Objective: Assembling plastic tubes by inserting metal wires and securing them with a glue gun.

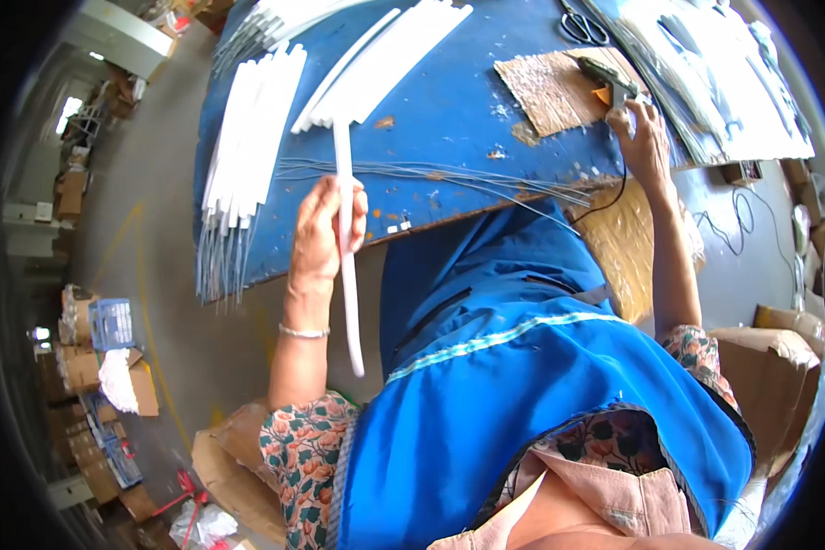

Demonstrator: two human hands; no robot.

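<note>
Left hand (325, 229) closed around a long white strip (346, 247), gripped near mid-length; upper end lies on the blue surface (449, 110), lower end hangs free past the near edge and bows slightly. Judged light, thin and somewhat flexible, probably smooth plastic; a grip near the middle keeps both ends from whipping, and a light pinch should do.

Right hand (642, 142) at the far right of the surface, fingers curled on a dark tool (607, 78) with an orange part, likely a glue gun; a black cord (614, 197) runs from it down over the edge. Tool rests at the corner of a brown mat (550, 92).

Just beyond the left hand: thin wires (449, 176) fanned across the surface. Further out: stacks of white strips (390, 60), more at far left (247, 137). Scissors (582, 26) at top edge. Person wears a blue apron (522, 385). Cardboard boxes (92, 367) on the floor, left.
</note>
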